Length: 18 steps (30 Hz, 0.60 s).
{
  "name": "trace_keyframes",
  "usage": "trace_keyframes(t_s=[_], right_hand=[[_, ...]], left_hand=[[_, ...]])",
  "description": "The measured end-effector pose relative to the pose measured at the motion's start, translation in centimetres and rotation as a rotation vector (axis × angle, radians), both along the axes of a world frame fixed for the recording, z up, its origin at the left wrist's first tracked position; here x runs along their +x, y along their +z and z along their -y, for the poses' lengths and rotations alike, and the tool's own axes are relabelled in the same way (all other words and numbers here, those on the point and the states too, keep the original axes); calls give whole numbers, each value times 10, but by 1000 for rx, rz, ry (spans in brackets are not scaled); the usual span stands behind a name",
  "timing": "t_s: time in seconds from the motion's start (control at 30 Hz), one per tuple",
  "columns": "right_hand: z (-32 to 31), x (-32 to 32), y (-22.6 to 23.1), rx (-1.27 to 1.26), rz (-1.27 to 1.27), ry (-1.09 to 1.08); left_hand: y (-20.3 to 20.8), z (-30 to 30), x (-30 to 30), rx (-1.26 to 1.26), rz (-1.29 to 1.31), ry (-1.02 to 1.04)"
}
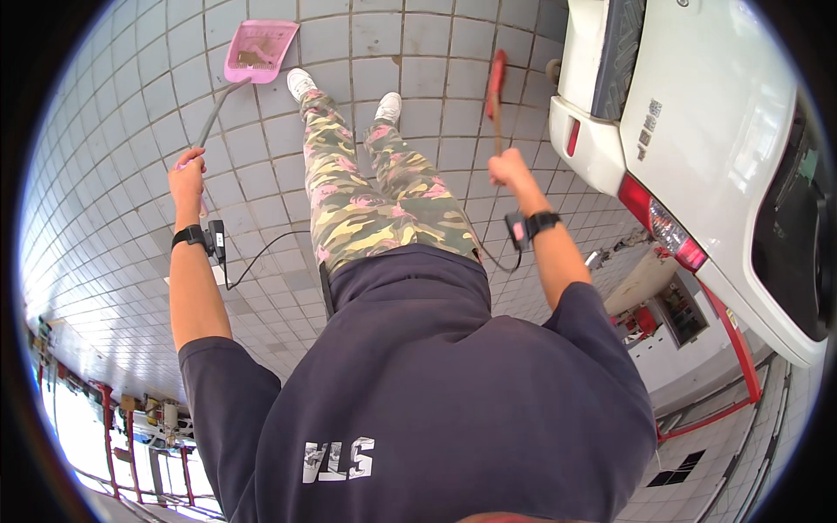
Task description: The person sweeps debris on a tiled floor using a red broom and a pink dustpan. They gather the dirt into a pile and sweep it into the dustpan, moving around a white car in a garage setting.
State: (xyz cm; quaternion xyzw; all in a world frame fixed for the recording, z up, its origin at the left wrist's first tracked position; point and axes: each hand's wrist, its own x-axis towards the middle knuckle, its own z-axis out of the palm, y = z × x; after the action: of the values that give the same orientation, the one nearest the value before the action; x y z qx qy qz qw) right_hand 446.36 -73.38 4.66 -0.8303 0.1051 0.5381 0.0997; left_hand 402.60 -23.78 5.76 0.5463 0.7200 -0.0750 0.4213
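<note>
My left hand is wrapped round the long grey handle of a pink dustpan. The pan rests flat on the tiles ahead and left of my feet, with brownish dirt or residue inside. In my right hand is the stick of a broom, whose narrow red head points away from me, to the right of my shoes. A gap of floor, with my feet nearer to me, separates broom and dustpan. Both hands are closed.
Close on the right stands a white vehicle with a dark bumper step and a red tail light. Grey square tiles cover the floor. Cables run from black devices on both my wrists. Red metal posts and equipment appear at the lower left.
</note>
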Motion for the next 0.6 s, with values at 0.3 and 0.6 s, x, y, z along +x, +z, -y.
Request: trace_keyframes(t_s=[0.3,0.6], right_hand=[[40,-20,121,85,-13,-327],[55,49,1,-186,200,112]], left_hand=[[-3,2,-5,37,-16,-40],[3,6,4,15,-21,-4]])
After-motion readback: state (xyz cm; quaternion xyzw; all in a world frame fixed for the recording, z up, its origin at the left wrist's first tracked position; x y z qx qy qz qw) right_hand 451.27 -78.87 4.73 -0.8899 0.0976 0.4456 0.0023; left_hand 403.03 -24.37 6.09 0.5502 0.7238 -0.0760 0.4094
